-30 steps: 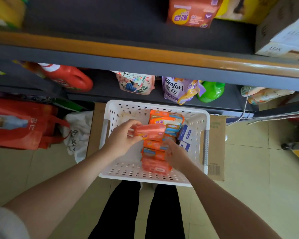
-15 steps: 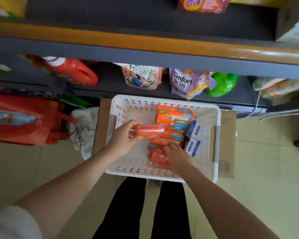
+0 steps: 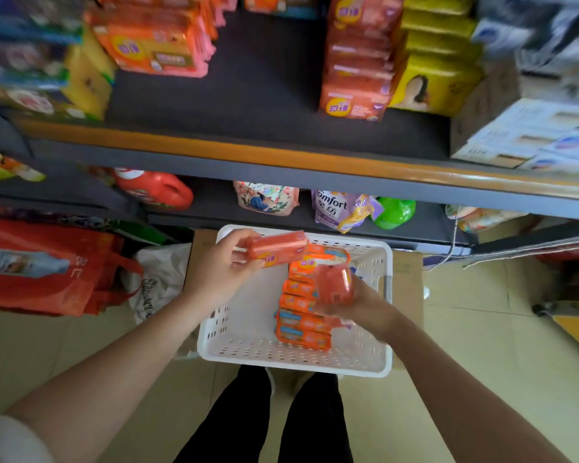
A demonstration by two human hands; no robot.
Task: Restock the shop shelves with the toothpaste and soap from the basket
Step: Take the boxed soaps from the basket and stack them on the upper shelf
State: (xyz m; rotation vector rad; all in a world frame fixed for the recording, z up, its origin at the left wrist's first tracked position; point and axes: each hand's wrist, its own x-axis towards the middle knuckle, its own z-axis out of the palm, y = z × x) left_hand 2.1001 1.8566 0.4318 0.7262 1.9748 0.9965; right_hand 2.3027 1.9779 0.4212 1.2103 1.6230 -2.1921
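Observation:
A white perforated basket (image 3: 248, 342) sits on a cardboard box on the floor below me. Several orange soap packs (image 3: 303, 324) are stacked in its middle. My left hand (image 3: 218, 269) is shut on one orange soap pack (image 3: 276, 248), held above the basket's far rim. My right hand (image 3: 358, 305) is shut on a second orange soap pack (image 3: 335, 284), raised over the stack. On the dark shelf (image 3: 248, 95) above stand matching orange soap stacks (image 3: 356, 58) with a bare gap to their left. The blue-white boxes are mostly hidden behind my right hand.
The shelf's orange front edge (image 3: 281, 158) runs across the view. A lower shelf holds a red detergent jug (image 3: 154, 190), refill pouches (image 3: 340, 208) and a green bottle (image 3: 393, 212). A red bag (image 3: 44, 265) lies at left, white boxes (image 3: 528, 138) at upper right.
Both hands have risen out of the basket, each carrying an orange soap pack. My view has tilted upward, bringing the upper shelf's stock into sight.

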